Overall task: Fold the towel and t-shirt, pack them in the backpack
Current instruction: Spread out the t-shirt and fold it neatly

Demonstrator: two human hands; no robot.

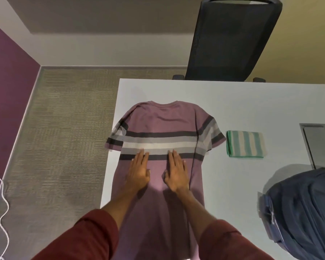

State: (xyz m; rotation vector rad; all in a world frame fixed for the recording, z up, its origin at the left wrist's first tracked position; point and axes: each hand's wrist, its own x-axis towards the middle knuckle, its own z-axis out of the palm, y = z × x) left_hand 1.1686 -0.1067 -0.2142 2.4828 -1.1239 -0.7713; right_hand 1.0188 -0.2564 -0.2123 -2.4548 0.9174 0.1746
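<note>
Sleeves (94,235): dark red, pushed up both forearms, bottom of frame.
Left hand (139,171): lower centre, palm down flat on shirt, fingers (142,156) straight and close together, tips at the dark stripe; grips nothing.
Right hand (176,171): just beside left hand, apart from it, also flat palm down, fingers straight, thumb tucked toward the gap; holds nothing.
Shirt (163,119): mauve w/ grey, white and dark bands across chest and sleeves; spread flat, unfolded, collar toward top of frame, hem running off bottom edge. Left-of-frame sleeve hangs over table edge. Centre of frame.
Table (251,102): white, fills centre and right; grey inset panel (317,145) at right edge.
Backpack (304,212): dark blue, lower right, on table, partly cut off by frame; can't tell if open.
Towel (246,144): green/white striped, already folded to a neat rectangle, mid right, just beside shirt's right-of-frame sleeve, not touching it.
Cable (3,203): white, on floor, lower left.
Carpet (64,128): beige weave, left of table.
Chair (231,38): black mesh back, behind table's far edge, upper right.
Wall (6,91): purple, upper left.
</note>
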